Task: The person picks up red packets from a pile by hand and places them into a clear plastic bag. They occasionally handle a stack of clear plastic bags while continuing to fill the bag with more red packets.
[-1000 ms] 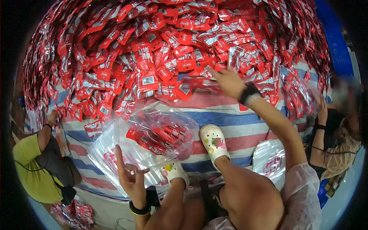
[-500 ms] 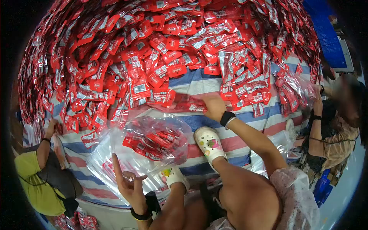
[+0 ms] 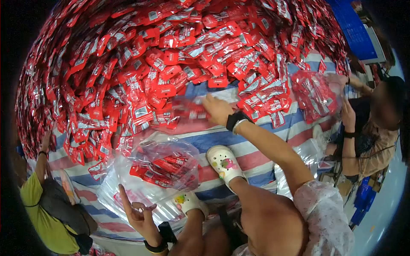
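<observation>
My right hand [image 3: 219,110] is closed round some small red packets [image 3: 188,109], smeared by motion, above the striped sheet at the foot of the pile. Lower left, my left hand [image 3: 139,216] has its index finger stretched up while the thumb and other fingers curl in, apparently pinching the near edge of a clear plastic bag [image 3: 194,154]. The bag's mouth gapes wide, and several red packets [image 3: 164,170] lie inside. Beneath it is a stack of flat clear bags [image 3: 112,194]. My white clogs [image 3: 226,164] stand beside the bag.
A huge heap of red packets [image 3: 171,55] fills the far side of the striped sheet [image 3: 213,136]. At right a person [image 3: 376,145] handles a clear bag of packets [image 3: 314,94]. Another person in a yellow-green shirt [image 3: 40,213] reaches into the heap at left. Blue crates [image 3: 352,30] stand upper right.
My right hand has moved left with the packets, toward the bag's side. My left hand keeps its place at the bag. The person at right has shifted their bag, and the whole view has turned slightly.
</observation>
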Available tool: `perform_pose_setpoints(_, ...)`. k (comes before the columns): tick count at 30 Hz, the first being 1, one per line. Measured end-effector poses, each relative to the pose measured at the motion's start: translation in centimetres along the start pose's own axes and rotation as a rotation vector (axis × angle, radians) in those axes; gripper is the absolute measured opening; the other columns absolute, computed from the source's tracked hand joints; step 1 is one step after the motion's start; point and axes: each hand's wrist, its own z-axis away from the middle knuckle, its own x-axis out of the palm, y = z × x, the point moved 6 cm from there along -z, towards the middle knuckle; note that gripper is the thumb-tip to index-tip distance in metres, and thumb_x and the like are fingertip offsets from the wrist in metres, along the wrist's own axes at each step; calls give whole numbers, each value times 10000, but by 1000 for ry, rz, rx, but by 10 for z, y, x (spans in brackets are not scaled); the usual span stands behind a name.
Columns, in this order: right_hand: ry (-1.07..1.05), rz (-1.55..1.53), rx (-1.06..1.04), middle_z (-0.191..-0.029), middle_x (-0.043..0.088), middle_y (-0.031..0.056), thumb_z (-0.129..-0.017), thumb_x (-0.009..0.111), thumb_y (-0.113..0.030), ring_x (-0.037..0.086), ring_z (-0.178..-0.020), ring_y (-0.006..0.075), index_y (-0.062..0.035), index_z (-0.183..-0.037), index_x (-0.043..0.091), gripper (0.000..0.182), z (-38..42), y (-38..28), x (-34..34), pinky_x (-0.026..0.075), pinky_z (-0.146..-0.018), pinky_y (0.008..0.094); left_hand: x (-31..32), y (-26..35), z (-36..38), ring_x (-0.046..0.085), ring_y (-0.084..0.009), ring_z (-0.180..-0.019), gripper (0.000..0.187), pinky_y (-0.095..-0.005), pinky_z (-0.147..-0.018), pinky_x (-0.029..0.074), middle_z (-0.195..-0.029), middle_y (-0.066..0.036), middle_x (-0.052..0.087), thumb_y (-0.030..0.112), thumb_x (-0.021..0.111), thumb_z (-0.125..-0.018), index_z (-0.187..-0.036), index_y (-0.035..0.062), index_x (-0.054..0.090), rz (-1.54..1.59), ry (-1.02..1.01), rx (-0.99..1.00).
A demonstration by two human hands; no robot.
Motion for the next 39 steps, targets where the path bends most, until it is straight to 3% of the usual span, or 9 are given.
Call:
perform_pose_setpoints(6, -90, -149, -86, -1096, 455, 250, -616, 718, -110, 582, -851, 427, -83, -1190, 381, 665, 61, 56, -52, 505, -689, 484, -4, -8, 7, 368, -24, -616, 823, -200, -603, 534, -1482, -64, 272, -122, 414, -642, -1432, 35, 243, -45, 7, -41)
perform_pose_setpoints(10, -307, 147, 331, -1375, 264, 316, -546, 708, -21, 586, -934, 454, -163, -1404, 197, 1009, 96, 171, -64, 528, -781, 458, 4, -3, 6, 364, -22, -604, 820, -199, -605, 531, -1455, -44, 314, -115, 416, -650, -1435, 46, 244, -86, 18, -12)
perform_pose_setpoints(16, -182, 207, 307, -1129, 475, 216, -572, 675, 2, 593, -881, 370, 12, -1211, 402, 695, 120, 173, -42, 509, -688, 451, 8, 2, 6, 397, -25, -618, 802, -195, -593, 531, -1399, -51, 347, -126, 425, -673, -1435, 34, 231, -71, 18, -45)
perform_pose_setpoints(24, 63, 564, -47, -1085, 527, 124, -623, 663, -63, 494, -1090, 282, -30, -1090, 515, 491, 145, 121, -60, 374, -947, 432, 3, -9, 5, 406, -24, -642, 813, -163, -588, 493, -1487, -54, 261, -149, 511, -696, -1436, 38, 229, -177, 2, -34)
perform_pose_setpoints(28, -167, 214, 303, -922, 595, 188, -632, 666, -94, 594, -883, 373, -31, -1127, 440, 548, 145, 165, -50, 479, -736, 471, 12, -1, 4, 403, -17, -654, 848, -140, -538, 465, -1456, -68, 311, -185, 502, -674, -1440, 48, 224, -82, 2, -36)
perform_pose_setpoints(30, 251, 111, 378, -1019, 601, 231, -626, 694, -174, 598, -895, 399, -24, -1103, 476, 545, 136, 147, -89, 482, -743, 493, 12, -1, 6, 408, -22, -655, 876, -181, -580, 524, -1441, -55, 311, -192, 484, -673, -1452, 56, 168, -99, -105, -86)
perform_pose_setpoints(32, 454, -311, 405, -937, 643, 157, -634, 703, -162, 642, -819, 241, 21, -1133, 484, 575, 113, 110, -128, 512, -732, 359, 23, 11, 4, 412, -23, -632, 889, -228, -617, 556, -1432, -16, 312, -176, 462, -669, -1458, 57, 125, -43, -178, -129)
perform_pose_setpoints(34, 215, -991, 487, -925, 648, 99, -623, 746, -158, 622, -820, 156, 15, -1149, 500, 606, 88, 33, -151, 505, -745, 313, 33, 20, 0, 401, -25, -620, 912, -239, -618, 566, -1436, -8, 288, -187, 464, -664, -1460, 59, 93, 62, -173, -117)
perform_pose_setpoints(39, -687, -340, -61, -878, 604, 240, -607, 719, -319, 590, -838, 417, -15, -1164, 411, 705, 88, -113, -102, 464, -716, 484, 69, 40, 8, 449, -60, -680, 912, -223, -613, 542, -1479, -138, 237, -148, 544, -694, -1461, 59, 95, -1, -461, 174)
